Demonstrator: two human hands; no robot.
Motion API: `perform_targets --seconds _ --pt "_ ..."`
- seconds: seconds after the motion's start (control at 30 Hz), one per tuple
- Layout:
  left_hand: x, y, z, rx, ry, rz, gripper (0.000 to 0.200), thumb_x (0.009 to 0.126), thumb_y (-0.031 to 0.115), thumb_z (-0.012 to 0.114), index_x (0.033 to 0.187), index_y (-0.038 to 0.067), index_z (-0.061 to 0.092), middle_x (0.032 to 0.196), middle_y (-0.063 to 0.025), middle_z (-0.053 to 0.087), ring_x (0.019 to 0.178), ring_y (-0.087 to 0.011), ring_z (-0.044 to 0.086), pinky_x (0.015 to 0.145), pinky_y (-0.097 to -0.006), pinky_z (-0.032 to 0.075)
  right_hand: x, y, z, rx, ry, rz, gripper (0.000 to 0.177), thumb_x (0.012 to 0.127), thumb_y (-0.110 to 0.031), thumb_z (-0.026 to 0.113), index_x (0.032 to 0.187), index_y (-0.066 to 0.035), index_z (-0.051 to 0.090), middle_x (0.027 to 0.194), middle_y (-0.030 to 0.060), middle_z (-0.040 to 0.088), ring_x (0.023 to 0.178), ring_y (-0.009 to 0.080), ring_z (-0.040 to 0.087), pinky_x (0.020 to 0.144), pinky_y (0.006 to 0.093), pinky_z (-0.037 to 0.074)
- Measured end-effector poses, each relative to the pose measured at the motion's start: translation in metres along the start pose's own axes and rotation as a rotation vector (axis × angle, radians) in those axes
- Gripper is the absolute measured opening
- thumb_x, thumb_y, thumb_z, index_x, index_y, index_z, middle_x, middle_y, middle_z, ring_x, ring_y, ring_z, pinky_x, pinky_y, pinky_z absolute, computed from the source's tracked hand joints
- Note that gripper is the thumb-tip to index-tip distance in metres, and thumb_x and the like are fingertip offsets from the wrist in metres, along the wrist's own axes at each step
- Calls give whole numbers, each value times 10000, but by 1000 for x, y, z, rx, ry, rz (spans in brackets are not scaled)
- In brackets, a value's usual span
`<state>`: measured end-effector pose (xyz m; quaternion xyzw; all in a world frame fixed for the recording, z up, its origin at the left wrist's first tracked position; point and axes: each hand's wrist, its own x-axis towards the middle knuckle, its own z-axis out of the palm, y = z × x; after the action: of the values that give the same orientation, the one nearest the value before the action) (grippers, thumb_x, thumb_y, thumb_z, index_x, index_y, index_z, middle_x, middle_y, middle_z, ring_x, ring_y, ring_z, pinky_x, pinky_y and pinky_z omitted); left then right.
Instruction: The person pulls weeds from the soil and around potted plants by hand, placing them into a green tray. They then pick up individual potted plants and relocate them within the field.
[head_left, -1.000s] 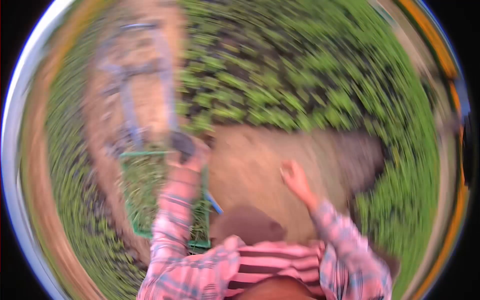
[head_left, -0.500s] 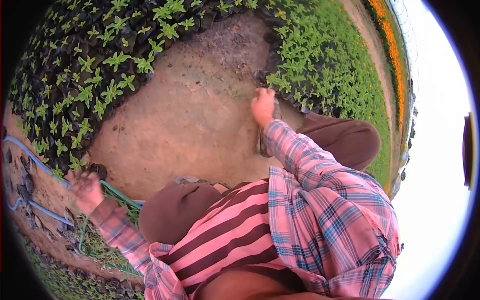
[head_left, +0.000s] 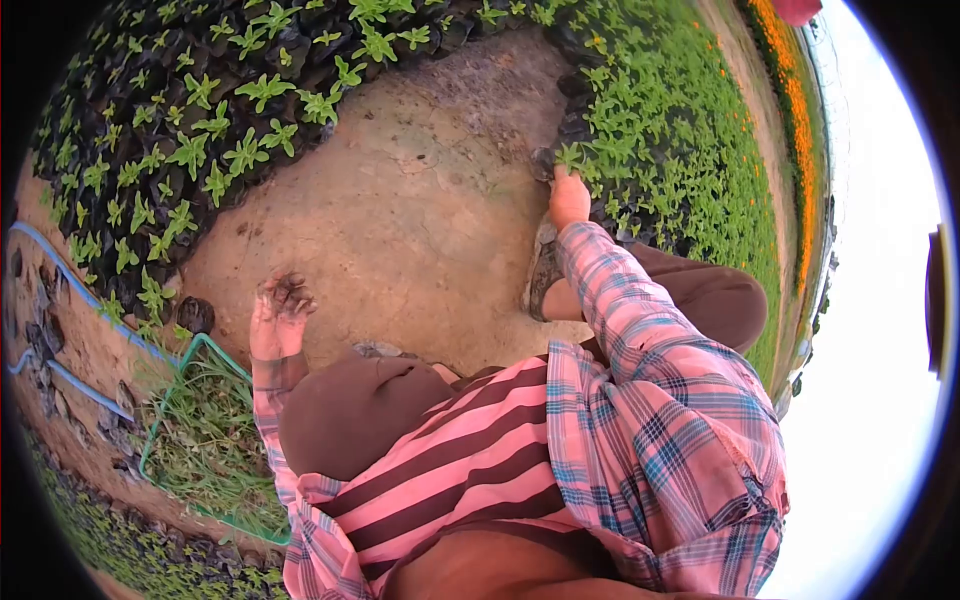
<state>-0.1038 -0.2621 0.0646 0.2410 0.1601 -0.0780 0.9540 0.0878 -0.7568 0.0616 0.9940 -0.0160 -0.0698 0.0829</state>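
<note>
My right hand (head_left: 570, 198) reaches to the edge of the potted plants, fingers closed beside a green seedling (head_left: 572, 157) and a black nursery bag (head_left: 543, 163). What its fingertips pinch is hidden. My left hand (head_left: 283, 315) is raised over the bare soil by my knee, its soil-darkened fingers loosely bent and apart, with no object visible in them. To its left stands a green-rimmed crate (head_left: 160, 412) filled with pulled grass and weeds (head_left: 215, 430).
Dense rows of seedlings in black bags (head_left: 220, 125) fill the upper left, and more plants (head_left: 670, 150) spread on the right. Blue hose (head_left: 70, 275) runs along the left. A dark round bag (head_left: 195, 315) sits near the crate. My sandalled foot (head_left: 543, 270) rests below my right hand.
My left hand has moved right, away from the crate, to over the soil. My right hand stays at the plant edge. The whole view has shifted slightly, showing more of the crate.
</note>
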Motion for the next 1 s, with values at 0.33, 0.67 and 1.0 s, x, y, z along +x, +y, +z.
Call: perform_targets --seconds 0.33,0.67,1.0 --pt "34 -19 21 285 -45 -141 462 923 234 534 1309 22 393 1162 -136 515 1007 -226 554 819 -364 492 -2 -28 -12 398 143 27 114 815 -127 526 858 -30 568 792 233 611 782 409 595 698 461 473" --pt "83 -44 59 1630 -215 33 1049 525 501 819 1278 -63 355 1250 -331 412 1193 -426 415 980 -415 372 -60 -194 -86 703 -241 -737 104 796 -89 615 881 -36 583 727 155 590 672 306 591 608 380 463" --pt "26 -42 10 1344 268 355 690 574 366 821 1078 26 493 940 -192 608 876 -337 611 763 -395 478 -83 -281 -96 667 -392 -1099 126 790 -61 610 895 -26 551 770 172 582 721 358 577 631 425 455"
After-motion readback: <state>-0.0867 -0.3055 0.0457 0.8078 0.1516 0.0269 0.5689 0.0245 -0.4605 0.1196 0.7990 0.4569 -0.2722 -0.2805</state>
